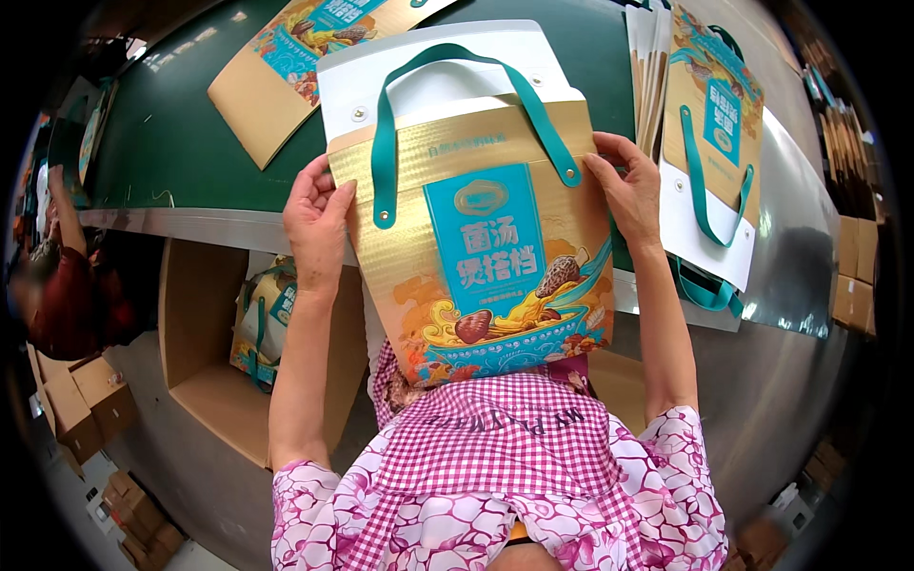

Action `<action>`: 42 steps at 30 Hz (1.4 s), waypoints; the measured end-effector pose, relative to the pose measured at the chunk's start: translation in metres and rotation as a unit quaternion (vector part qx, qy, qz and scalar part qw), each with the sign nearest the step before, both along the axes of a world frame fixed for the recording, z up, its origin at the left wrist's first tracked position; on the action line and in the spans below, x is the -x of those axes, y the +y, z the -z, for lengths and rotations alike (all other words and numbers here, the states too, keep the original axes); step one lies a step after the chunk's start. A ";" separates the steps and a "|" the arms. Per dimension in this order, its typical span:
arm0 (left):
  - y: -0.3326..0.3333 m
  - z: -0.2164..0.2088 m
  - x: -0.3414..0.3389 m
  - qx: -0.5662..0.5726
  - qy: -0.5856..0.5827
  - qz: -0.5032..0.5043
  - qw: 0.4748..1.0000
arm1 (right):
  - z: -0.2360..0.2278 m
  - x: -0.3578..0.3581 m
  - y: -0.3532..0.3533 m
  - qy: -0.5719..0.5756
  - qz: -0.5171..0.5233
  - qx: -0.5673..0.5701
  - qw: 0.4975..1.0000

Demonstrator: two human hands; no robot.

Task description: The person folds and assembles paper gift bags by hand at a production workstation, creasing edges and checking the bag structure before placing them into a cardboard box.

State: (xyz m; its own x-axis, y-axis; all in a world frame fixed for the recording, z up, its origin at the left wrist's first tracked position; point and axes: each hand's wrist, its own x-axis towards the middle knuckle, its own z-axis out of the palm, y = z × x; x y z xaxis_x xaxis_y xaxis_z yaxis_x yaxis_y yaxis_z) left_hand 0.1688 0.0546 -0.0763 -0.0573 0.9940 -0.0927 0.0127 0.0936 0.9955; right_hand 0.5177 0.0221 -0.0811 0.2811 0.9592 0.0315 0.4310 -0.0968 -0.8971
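A gold and teal gift bag [395, 276] with a printed food picture is held up in front of me, its lower end near my checked apron. My left hand [319, 214] pinches its left edge between thumb and fingers. On the opposite edge, my right hand [628, 186] grips it the same way. A green ribbon handle [457, 55] arches over the top, fixed to the bag by metal rivets. Behind the handle a white flap [347, 81] stands out past the gold front.
Another gold printed sheet [252, 100] lies on the green tabletop [162, 143]. Several folded bags [709, 143] are stacked at the right. Below the table edge, an open cardboard box [195, 314] holds a similar bag [276, 309]. A person in dark red [71, 295] is at the far left.
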 end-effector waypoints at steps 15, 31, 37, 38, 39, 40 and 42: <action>-0.019 -0.020 -0.007 -0.013 0.004 0.061 0.998 | 0.002 -0.004 -0.020 0.215 -0.025 -0.050 0.975; -0.053 -0.056 0.017 -0.080 0.106 0.180 0.975 | -0.063 -0.020 -0.064 0.148 -0.126 0.012 0.981; -0.058 -0.055 0.017 -0.134 0.158 0.143 0.968 | -0.061 -0.017 -0.071 0.089 -0.107 -0.052 0.989; -0.060 -0.055 0.016 -0.123 0.151 0.130 0.972 | -0.061 -0.017 -0.071 0.069 -0.100 -0.051 0.991; -0.061 -0.055 0.016 -0.121 0.147 0.133 0.973 | -0.062 -0.017 -0.072 0.050 -0.092 -0.050 0.993; -0.062 -0.056 0.017 -0.119 0.143 0.136 0.973 | -0.062 -0.018 -0.072 0.031 -0.085 -0.049 0.995; -0.065 -0.057 0.016 -0.104 0.130 0.129 0.978 | -0.062 -0.025 -0.074 -0.079 -0.092 -0.076 0.990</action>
